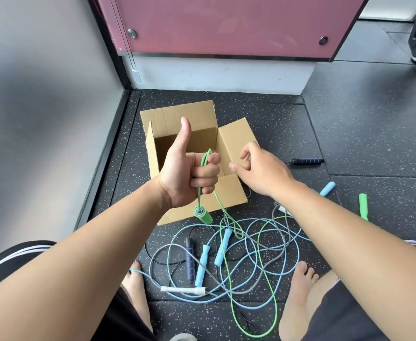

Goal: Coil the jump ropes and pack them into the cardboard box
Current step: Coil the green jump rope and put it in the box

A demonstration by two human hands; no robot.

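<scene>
The cardboard box (177,116) stands on the speckled floor (349,143) with its 4 flaps folded outward and its top open. What shows of its inside is bare cardboard wall and a small patch of bottom; the 2 hands hide the rest. No rope lies in the part that shows.

The left hand (189,173) is held over the box's near edge with the thumb pointing up. Its grip is closed around a doubled loop of the green rope (205,158), whose bend sticks out above the curled fingers. Below the fist 1 green handle (203,214) hangs in front of the near flap, and the other strand runs down to the pile on the floor.

The right hand (263,168) is over the right flap with its grip relaxed, fingers loosely bent and holding nothing. Whether it touches the flap cannot be told.

Near the box, between the person's bare feet, green, light blue, grey and black ropes lie tangled with 2 light blue handles (203,265), a black handle with blue rings (189,263) and a white handle (183,290). To the right of the box lie a second green handle (363,206), another black handle (307,161) and a third light blue handle (327,188).
</scene>
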